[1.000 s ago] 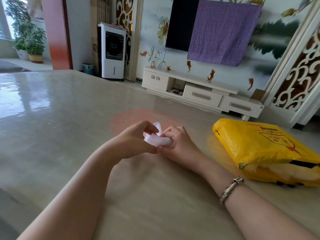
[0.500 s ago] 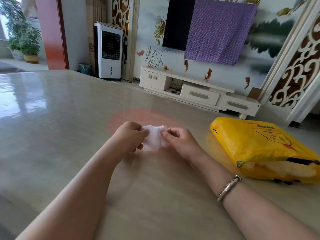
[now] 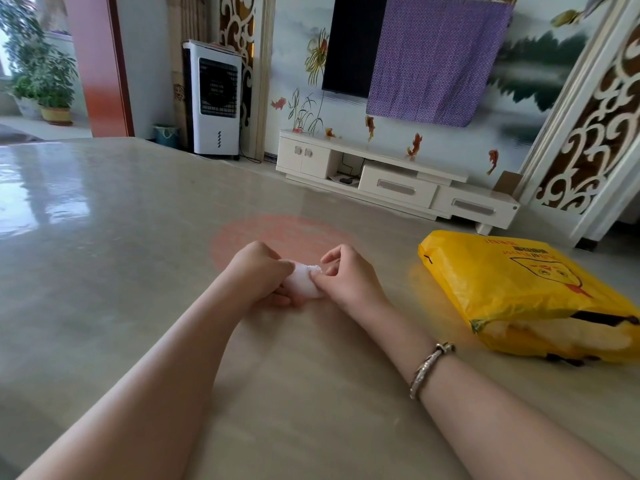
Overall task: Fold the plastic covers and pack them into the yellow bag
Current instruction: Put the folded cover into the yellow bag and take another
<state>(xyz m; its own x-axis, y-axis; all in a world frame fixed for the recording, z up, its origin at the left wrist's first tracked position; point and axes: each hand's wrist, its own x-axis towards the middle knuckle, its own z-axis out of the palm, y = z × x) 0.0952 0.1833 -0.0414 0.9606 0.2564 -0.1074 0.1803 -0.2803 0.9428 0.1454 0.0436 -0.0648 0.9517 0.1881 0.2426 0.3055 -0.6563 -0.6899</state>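
Head view: both forearms reach forward over a glossy beige table (image 3: 104, 271), hands meeting near its middle.
Left hand (image 3: 258, 271): fingers curled, pinching the left end of the cover, knuckles up.
Right hand (image 3: 349, 275): thumb and forefinger pinch the right end of the cover; the other fingers are lifted and loosely bent.
Cover (image 3: 304, 280): a small, whitish, crumpled plastic wad, squeezed between the two hands and low over the table; whether it touches the surface cannot be told.
Bag (image 3: 519, 292): yellow, lying flat on the table to the right of the hands, well apart from them; its open mouth faces the near side, and pale contents show inside.
Bracelet (image 3: 431, 367): silver, on the right wrist.
Table mark: a faint round reddish patch (image 3: 277, 233) just beyond the hands.
Background: a white cooler (image 3: 216, 98) by the wall, a low white cabinet (image 3: 398, 181), a dark screen (image 3: 349, 46) half draped with purple cloth (image 3: 436, 57), and a plant (image 3: 41, 74) far left.
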